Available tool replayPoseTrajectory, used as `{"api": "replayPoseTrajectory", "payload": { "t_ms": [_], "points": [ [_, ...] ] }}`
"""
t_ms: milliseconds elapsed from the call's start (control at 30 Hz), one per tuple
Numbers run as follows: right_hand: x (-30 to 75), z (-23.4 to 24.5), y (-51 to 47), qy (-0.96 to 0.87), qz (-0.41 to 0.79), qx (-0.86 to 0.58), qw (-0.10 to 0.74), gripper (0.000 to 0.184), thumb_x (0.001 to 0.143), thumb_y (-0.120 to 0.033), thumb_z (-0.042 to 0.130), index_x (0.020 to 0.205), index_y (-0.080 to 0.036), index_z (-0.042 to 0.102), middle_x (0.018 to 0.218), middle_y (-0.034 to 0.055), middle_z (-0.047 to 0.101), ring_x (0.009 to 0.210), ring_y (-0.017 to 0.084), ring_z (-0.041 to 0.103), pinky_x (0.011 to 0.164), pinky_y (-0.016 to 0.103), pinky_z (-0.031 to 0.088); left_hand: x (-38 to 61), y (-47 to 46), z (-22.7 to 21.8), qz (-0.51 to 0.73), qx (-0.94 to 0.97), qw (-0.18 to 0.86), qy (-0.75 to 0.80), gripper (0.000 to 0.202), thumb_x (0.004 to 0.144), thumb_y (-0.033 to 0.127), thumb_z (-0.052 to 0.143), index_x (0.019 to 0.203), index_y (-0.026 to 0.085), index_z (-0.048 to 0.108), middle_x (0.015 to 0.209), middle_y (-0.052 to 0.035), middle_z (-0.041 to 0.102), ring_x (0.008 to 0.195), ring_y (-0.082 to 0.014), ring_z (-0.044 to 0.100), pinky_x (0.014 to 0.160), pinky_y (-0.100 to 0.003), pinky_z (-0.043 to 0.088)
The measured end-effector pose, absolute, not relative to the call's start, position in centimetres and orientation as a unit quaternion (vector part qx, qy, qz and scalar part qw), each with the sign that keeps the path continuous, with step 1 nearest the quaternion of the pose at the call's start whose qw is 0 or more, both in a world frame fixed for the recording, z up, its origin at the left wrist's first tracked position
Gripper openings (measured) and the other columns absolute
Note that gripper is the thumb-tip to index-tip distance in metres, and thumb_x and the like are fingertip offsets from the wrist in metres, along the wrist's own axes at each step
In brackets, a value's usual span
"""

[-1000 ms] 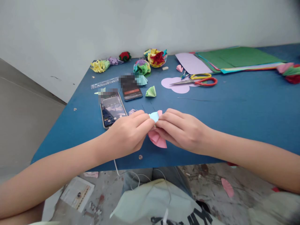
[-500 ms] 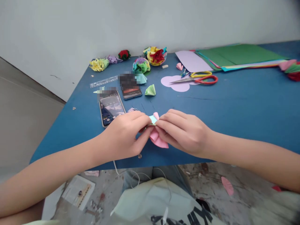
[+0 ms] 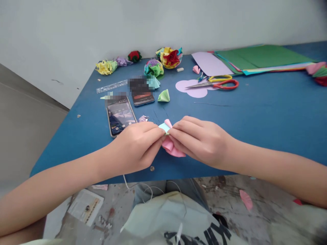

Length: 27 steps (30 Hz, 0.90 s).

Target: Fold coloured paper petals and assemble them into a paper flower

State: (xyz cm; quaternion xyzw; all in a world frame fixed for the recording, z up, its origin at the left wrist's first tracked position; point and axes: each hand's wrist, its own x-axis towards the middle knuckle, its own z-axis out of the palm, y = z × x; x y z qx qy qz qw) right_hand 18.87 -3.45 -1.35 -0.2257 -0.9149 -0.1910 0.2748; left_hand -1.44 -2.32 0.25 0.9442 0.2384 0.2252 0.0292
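Observation:
Both hands meet over the near part of the blue table (image 3: 268, 112). My left hand (image 3: 136, 148) and my right hand (image 3: 201, 141) pinch a small bundle of folded paper petals (image 3: 170, 146) between their fingertips. The bundle shows a pink fold below and a light blue piece at the top. Most of it is hidden by my fingers. Two phones (image 3: 120, 114) lie just behind my left hand.
Scissors (image 3: 217, 83) with red and yellow handles rest on a lilac cut-out (image 3: 190, 92). A green folded petal (image 3: 164, 96), a clear ruler (image 3: 111, 86) and several crumpled paper flowers (image 3: 170, 57) lie farther back. Coloured paper sheets (image 3: 258, 56) are stacked at the back right.
My hands stay closed together on the petals, with small finger shifts. The pink fold has tucked in closer under my right fingers. The view has tilted slightly.

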Motion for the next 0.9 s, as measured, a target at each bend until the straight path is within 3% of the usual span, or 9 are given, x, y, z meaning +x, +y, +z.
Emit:
{"api": "replayPoseTrajectory", "payload": {
  "t_ms": [267, 433, 700, 900],
  "points": [
    [17.9, -1.2, -4.7, -0.88, -0.313, -0.232, 0.271, 0.017, 0.083, -0.016, 0.054, 0.068, -0.01, 0.06, 0.059, 0.0054, 0.056, 0.054, 0.014, 0.048, 0.045, 0.03, 0.041, -0.8, -3.5, 1.1, 0.155, 0.936, 0.146, 0.28, 0.019, 0.089, 0.013, 0.031, 0.075, 0.015, 0.043, 0.066, 0.0001, 0.047, 0.058, -0.0099, 0.041, 0.055, -0.024, 0.035],
    [17.8, -1.5, -4.9, -0.859, -0.39, -0.185, 0.275, 0.014, 0.08, -0.012, 0.057, 0.066, -0.009, 0.059, 0.06, 0.006, 0.055, 0.055, 0.015, 0.049, 0.045, 0.03, 0.039, -0.6, -3.6, 0.9, 0.17, 0.925, 0.142, 0.307, 0.024, 0.091, 0.018, 0.031, 0.069, 0.016, 0.04, 0.061, 0.0022, 0.042, 0.054, -0.009, 0.038, 0.052, -0.023, 0.033],
    [18.5, -1.4, -3.3, -0.91, -0.215, -0.213, 0.284, 0.02, 0.087, -0.016, 0.047, 0.071, -0.011, 0.057, 0.066, 0.0067, 0.056, 0.066, 0.015, 0.049, 0.058, 0.03, 0.047, -1.0, -2.6, 0.1, 0.147, 0.955, -0.112, 0.232, 0.02, 0.084, 0.01, 0.035, 0.071, 0.013, 0.05, 0.065, -0.0037, 0.047, 0.063, -0.0154, 0.042, 0.058, -0.027, 0.041],
    [19.1, -1.6, -3.0, -0.933, -0.107, -0.205, 0.276, 0.014, 0.088, -0.013, 0.043, 0.079, -0.012, 0.054, 0.078, 0.0081, 0.056, 0.077, 0.016, 0.05, 0.068, 0.034, 0.047, -1.1, -2.5, 0.6, 0.145, 0.963, -0.106, 0.201, 0.019, 0.085, 0.014, 0.038, 0.07, 0.014, 0.05, 0.066, -0.0039, 0.047, 0.062, -0.0149, 0.037, 0.066, -0.032, 0.046]
  ]
}}
